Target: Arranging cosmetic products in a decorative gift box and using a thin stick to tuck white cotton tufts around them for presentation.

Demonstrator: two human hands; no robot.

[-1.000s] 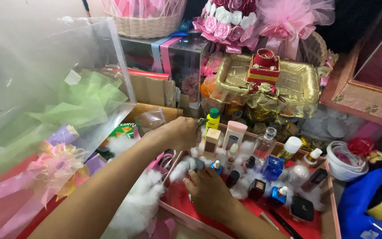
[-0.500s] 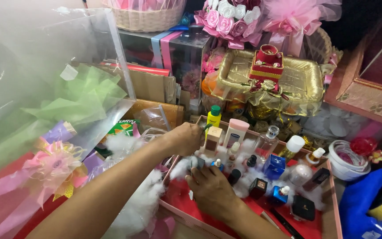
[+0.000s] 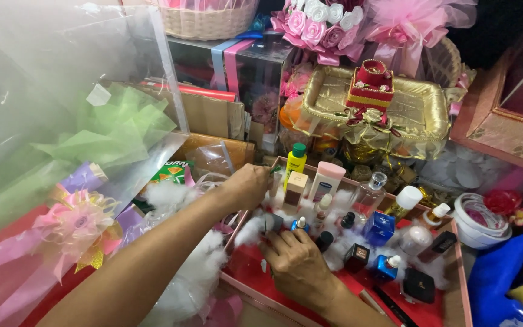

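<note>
A pink tray with a red lining (image 3: 455, 284) holds several small cosmetic bottles and boxes bedded in white fluff (image 3: 249, 230). My left hand (image 3: 246, 184) reaches in from the lower left. Its fingers are curled shut at the tray's rear left corner, beside a yellow bottle with a green cap (image 3: 295, 162) and a tan box (image 3: 295, 188). What they pinch is hidden. My right hand (image 3: 298, 263) lies palm down in the tray. Its fingertips grip a small dark bottle (image 3: 272, 223), with a blue-capped vial (image 3: 301, 224) next to it.
A gold fabric tray with a red box (image 3: 334, 109) stands behind. A clear plastic sheet with green tissue (image 3: 110, 130) and pink ribbon bows (image 3: 74, 227) lie at the left. A white bowl (image 3: 476, 221) and a blue object with yellow tape (image 3: 503, 284) are at the right.
Both hands stay at nearly the same spots in the tray. The left hand has shifted slightly left, and the view has drifted a little.
</note>
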